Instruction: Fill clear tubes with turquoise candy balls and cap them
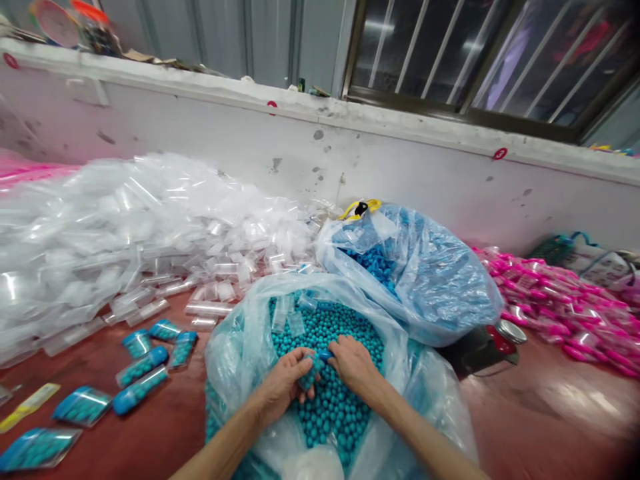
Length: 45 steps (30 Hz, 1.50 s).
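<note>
Over an open plastic bag [233,313] full of teal beads [340,410], both hands meet near the middle. My left hand [287,380] is closed around a small clear container [311,373] with teal beads in it. At its top end, the fingers of my right hand [353,360] pinch a blue cap [325,355]. The cap is at the container's mouth; whether it is fully seated I cannot tell. Several clear empty containers [295,323] lie on the beads at the back of the bag.
Filled, blue-capped containers [143,367] lie on the red table at left. Behind them spreads a large heap of clear containers [150,227]. A bag of blue caps [440,267] stands behind the beads, a metal-lidded jar [507,333] beside it, and pink packs [575,307] at right.
</note>
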Each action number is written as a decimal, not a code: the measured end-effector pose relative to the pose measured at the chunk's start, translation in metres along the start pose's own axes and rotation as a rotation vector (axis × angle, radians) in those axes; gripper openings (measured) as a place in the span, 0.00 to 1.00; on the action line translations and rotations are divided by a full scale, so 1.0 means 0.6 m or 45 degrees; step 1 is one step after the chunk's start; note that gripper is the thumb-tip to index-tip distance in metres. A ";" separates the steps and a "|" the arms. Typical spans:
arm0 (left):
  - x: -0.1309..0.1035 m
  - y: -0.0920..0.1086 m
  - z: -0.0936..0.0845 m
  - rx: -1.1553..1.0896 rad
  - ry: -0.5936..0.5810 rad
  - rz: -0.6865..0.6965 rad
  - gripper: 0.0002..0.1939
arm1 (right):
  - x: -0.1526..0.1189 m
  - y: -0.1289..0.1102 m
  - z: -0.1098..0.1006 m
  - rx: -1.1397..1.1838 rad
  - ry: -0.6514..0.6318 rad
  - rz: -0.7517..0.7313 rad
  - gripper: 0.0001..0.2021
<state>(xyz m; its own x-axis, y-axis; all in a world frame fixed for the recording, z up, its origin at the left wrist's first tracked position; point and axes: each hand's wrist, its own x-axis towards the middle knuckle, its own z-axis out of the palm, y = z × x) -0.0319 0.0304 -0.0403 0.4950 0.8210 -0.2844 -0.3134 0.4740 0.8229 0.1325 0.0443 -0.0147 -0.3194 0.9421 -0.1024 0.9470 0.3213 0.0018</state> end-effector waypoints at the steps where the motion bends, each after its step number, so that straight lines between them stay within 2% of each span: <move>1: 0.000 -0.001 -0.002 -0.025 0.011 0.003 0.19 | -0.004 0.006 -0.001 -0.007 -0.013 0.000 0.06; 6: 0.001 -0.006 -0.009 -0.063 -0.004 0.037 0.22 | -0.034 0.035 -0.010 -0.057 -0.082 0.016 0.06; 10: 0.002 -0.008 -0.012 -0.085 -0.038 0.042 0.21 | -0.044 0.046 -0.019 -0.077 -0.055 0.056 0.09; 13: 0.002 -0.010 -0.013 -0.089 -0.038 0.047 0.20 | -0.041 0.055 -0.019 0.165 -0.053 -0.098 0.11; 16: 0.002 -0.011 -0.012 -0.080 -0.033 0.047 0.21 | -0.032 0.069 -0.017 0.431 0.004 -0.227 0.17; 18: 0.002 -0.011 -0.011 -0.073 -0.028 0.043 0.21 | -0.028 0.078 -0.020 0.423 0.082 -0.131 0.19; 21: 0.001 -0.010 -0.010 -0.054 -0.025 0.031 0.21 | -0.028 0.088 -0.032 0.276 0.110 0.211 0.15; 23: 0.001 -0.010 -0.010 -0.040 -0.030 0.027 0.21 | -0.030 0.085 -0.039 0.201 0.047 0.313 0.14; 28: 0.001 -0.011 -0.010 -0.041 -0.041 0.040 0.20 | -0.018 0.046 -0.029 0.018 -0.099 0.229 0.11; 32: -0.001 -0.009 -0.007 -0.028 0.003 0.043 0.22 | -0.007 0.023 -0.013 -0.023 -0.109 0.238 0.08; 35: 0.000 -0.010 -0.005 -0.008 0.007 0.056 0.23 | -0.011 0.023 -0.013 0.000 -0.063 0.153 0.13; 38: 0.004 -0.015 -0.007 0.005 -0.020 0.072 0.24 | -0.018 0.022 -0.016 0.184 0.008 -0.034 0.20; 41: 0.007 -0.019 -0.009 -0.006 -0.029 0.080 0.23 | -0.018 0.010 -0.014 0.553 0.038 -0.194 0.20; 43: 0.007 -0.019 -0.008 -0.009 -0.024 0.084 0.23 | -0.015 -0.002 -0.011 0.793 0.086 -0.235 0.18; 45: 0.006 -0.017 -0.006 -0.010 -0.010 0.075 0.23 | -0.013 -0.013 -0.008 0.967 0.163 -0.195 0.18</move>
<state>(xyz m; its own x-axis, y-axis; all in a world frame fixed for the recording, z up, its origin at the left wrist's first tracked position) -0.0298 0.0297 -0.0515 0.4817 0.8452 -0.2314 -0.3487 0.4271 0.8342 0.1274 0.0349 -0.0091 -0.4060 0.9113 0.0687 0.6419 0.3379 -0.6884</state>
